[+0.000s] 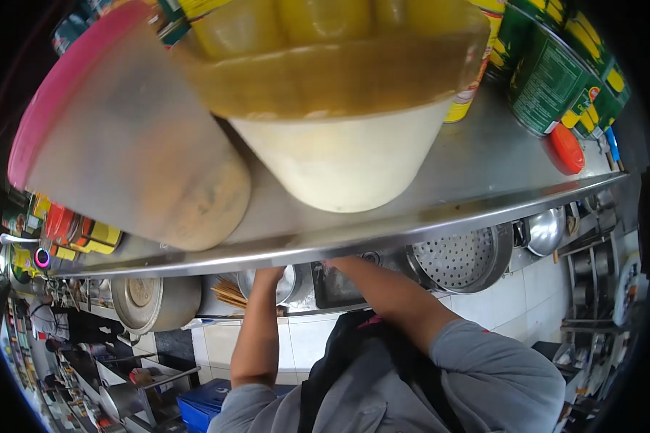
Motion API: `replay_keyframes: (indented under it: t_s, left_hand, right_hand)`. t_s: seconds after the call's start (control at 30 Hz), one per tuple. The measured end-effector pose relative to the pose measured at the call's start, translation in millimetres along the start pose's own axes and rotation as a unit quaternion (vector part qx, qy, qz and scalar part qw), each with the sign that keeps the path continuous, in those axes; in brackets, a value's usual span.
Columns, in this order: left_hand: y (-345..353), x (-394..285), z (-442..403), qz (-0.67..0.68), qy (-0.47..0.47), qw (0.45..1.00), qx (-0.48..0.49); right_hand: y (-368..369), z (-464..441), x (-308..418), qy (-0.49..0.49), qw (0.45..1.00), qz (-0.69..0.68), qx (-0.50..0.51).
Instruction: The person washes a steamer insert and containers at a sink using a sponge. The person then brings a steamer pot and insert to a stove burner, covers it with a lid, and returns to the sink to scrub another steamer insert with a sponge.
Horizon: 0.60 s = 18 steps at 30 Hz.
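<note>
Both forearms reach forward under a steel shelf, and its front edge hides most of my hands. Only the wrist end of my left hand [270, 273] shows, over a round metal bowl [289, 283]; its fingers are hidden. My right hand [332, 263] is likewise cut off by the shelf edge, beside a dark rectangular metal basin or tray [328, 290]. Whether either hand holds anything cannot be seen. A bundle of thin wooden sticks [229, 292] lies left of the bowl. To the right is a large perforated metal pan [461, 261].
On the steel shelf [477, 162] at head height stand a white tub [347, 162], a cloudy container with a pink rim [133, 137] and green cans [552, 86]. A large lidded pot [155, 303] sits left. Another person [68, 321] is at far left.
</note>
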<state>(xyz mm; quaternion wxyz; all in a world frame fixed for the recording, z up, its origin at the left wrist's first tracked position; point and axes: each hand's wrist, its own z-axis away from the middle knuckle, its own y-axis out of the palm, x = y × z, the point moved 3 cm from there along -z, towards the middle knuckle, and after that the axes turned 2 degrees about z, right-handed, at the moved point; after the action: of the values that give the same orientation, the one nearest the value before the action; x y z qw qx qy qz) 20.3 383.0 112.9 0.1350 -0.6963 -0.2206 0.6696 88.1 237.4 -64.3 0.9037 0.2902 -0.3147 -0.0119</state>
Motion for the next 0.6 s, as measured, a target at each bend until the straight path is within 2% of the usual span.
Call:
replay_keyframes:
  t_s: [0.03, 0.07, 0.1, 0.13, 0.17, 0.2, 0.23, 0.27, 0.33, 0.4, 0.43, 0.5, 0.53, 0.57, 0.6]
  left_hand:
    - [1, 3, 14, -0.149, 0.081, 0.985, -0.022]
    - [21, 19, 26, 0.143, -0.071, 0.982, -0.102]
    - [42, 43, 39, 0.054, -0.068, 0.995, -0.054]
    - [71, 33, 50, 0.136, -0.284, 0.944, -0.094]
    - [97, -11, 62, 0.326, -0.323, 0.879, -0.128]
    - [124, 7, 62, 0.511, -0.352, 0.782, -0.053]
    - [146, 33, 59, 0.671, -0.364, 0.646, 0.024]
    - [162, 58, 47, 0.716, -0.34, 0.609, 0.035]
    - [171, 103, 11, 0.742, -0.28, 0.609, 0.017]
    - [162, 122, -14, 0.74, -0.237, 0.63, -0.01]
    - [159, 123, -21, 0.743, -0.22, 0.632, -0.016]
    - [161, 124, -22, 0.758, -0.198, 0.621, -0.023]
    - [164, 124, -21, 0.768, -0.19, 0.611, -0.021]
    - [168, 124, -18, 0.781, -0.182, 0.597, -0.02]
    - [174, 128, -15, 0.802, -0.171, 0.573, -0.009]
  right_hand:
    - [1, 3, 2, -0.009, 1.0, -0.002, 0.002]
    - [3, 5, 3, -0.026, 1.0, 0.003, 0.004]
    - [7, 9, 6, -0.047, 0.999, 0.013, 0.0]
    - [6, 11, 7, -0.073, 0.997, 0.03, -0.005]
    - [10, 20, 12, -0.121, 0.989, 0.082, -0.015]
    - [14, 31, 16, -0.188, 0.968, 0.165, -0.035]
    - [17, 45, 21, -0.254, 0.933, 0.25, -0.06]
    - [24, 67, 24, -0.358, 0.852, 0.373, -0.082]
    - [36, 119, 28, -0.513, 0.65, 0.548, -0.117]
    - [32, 150, 16, -0.548, 0.58, 0.591, -0.115]
    - [22, 148, 5, -0.547, 0.58, 0.592, -0.118]
    - [2, 148, -5, -0.513, 0.699, 0.477, -0.145]
    - [-1, 146, -2, -0.511, 0.7, 0.477, -0.147]
    - [-13, 127, -5, -0.266, 0.938, 0.215, -0.06]
    - [-11, 118, -12, 0.026, 0.995, -0.089, 0.041]
